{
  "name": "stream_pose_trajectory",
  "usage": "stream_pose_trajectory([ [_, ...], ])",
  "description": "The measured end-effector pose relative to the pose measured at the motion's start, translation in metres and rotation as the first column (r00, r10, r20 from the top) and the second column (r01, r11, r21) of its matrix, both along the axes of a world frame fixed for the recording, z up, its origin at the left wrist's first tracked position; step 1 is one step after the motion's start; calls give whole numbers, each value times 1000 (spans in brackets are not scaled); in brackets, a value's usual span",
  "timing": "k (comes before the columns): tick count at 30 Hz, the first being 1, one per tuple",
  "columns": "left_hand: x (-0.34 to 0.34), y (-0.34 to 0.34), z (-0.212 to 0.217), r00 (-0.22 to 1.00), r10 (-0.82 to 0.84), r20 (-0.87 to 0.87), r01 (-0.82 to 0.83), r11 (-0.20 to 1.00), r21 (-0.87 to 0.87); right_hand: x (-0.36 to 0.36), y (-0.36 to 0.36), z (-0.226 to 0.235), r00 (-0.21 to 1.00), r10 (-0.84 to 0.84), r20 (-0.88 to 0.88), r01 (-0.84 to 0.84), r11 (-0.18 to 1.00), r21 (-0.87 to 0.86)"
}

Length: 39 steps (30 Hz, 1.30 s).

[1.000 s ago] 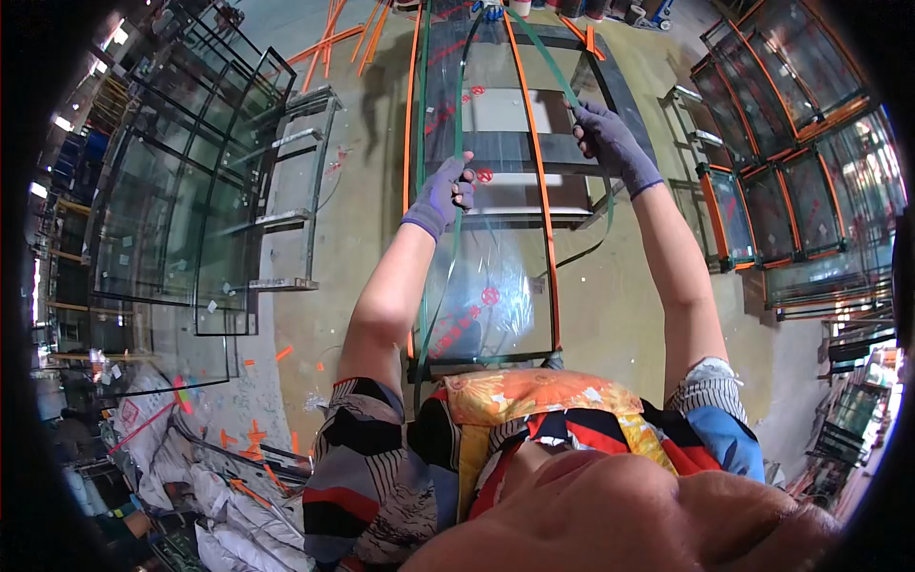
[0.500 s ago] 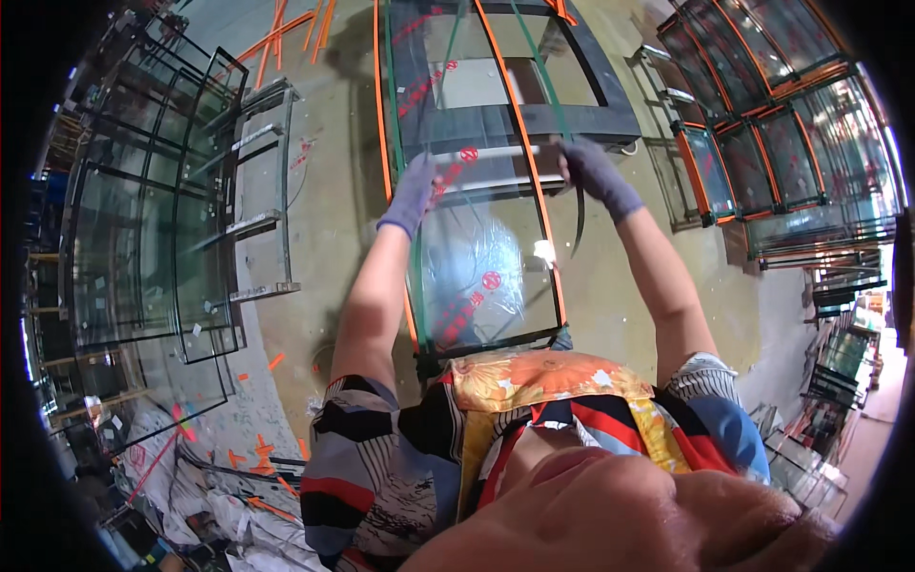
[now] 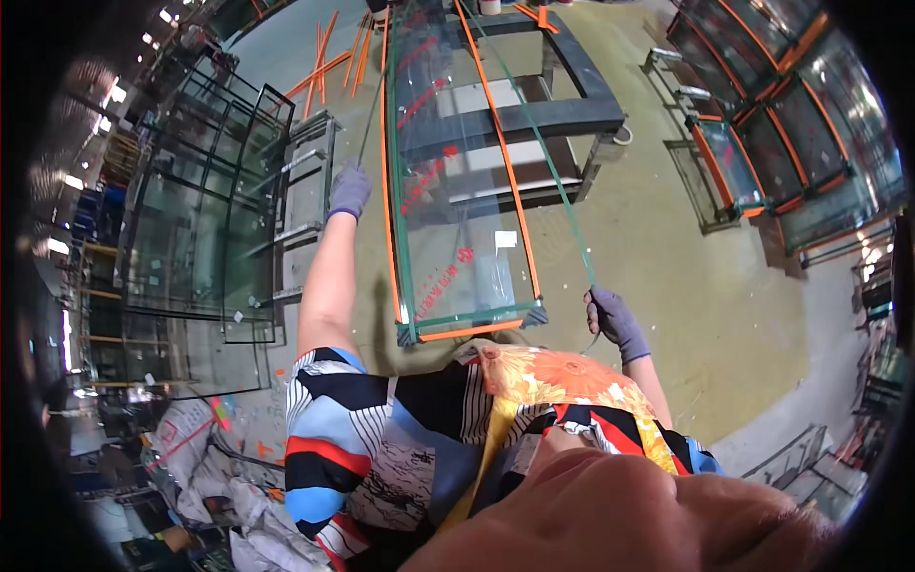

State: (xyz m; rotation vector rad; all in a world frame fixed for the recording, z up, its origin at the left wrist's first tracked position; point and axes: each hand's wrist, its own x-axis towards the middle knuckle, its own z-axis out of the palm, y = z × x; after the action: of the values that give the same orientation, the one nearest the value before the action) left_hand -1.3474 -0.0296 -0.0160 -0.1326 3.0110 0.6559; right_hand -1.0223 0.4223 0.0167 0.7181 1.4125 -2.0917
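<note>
A long glass panel [image 3: 467,205] with red printing, green edges and orange edge strips [image 3: 505,153] points toward me. Beyond its left edge my left hand [image 3: 350,191], in a grey-purple glove, is closed around a thin dark strap [image 3: 370,119] that runs up to the panel's far part. Out to the right and lower, my gloved right hand [image 3: 615,322] grips a green strap [image 3: 556,181], pulled taut in a slanting line from the far end. A loose tail hangs under that hand. Dark wrapped corners [image 3: 408,334] cap the panel's near end, and a white label [image 3: 505,238] lies on it.
The panel lies across a dark metal frame table [image 3: 572,112] and overhangs it toward me. Racked glass panes [image 3: 205,210] stand at left, more panes [image 3: 782,143] at right. Orange strips [image 3: 322,62] lie on the far floor; crumpled white sacks [image 3: 191,439] lie lower left.
My hands have spread apart from above the panel: the left moved outward left, the right came down and nearer to me. The straps now slant out to either side.
</note>
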Motion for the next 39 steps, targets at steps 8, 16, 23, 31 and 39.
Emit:
stream_pose_trajectory([
  [8,-14,43,15,911,73,405,-343,678,650,54,11,8,996,-58,-65,54,997,-53],
  [16,-7,188,-33,735,-459,499,-301,439,847,78,-2,-7,997,-17,-74,15,999,-31],
  [23,86,231,-118,638,-350,686,-720,42,692,78,-19,-14,997,16,-72,-7,993,120],
  [31,66,273,-51,688,-457,564,-709,-256,657,7,-69,148,947,48,-317,15,981,191],
  [39,142,287,-76,630,-561,537,-769,-355,531,63,-108,102,979,194,-67,-192,981,41],
])
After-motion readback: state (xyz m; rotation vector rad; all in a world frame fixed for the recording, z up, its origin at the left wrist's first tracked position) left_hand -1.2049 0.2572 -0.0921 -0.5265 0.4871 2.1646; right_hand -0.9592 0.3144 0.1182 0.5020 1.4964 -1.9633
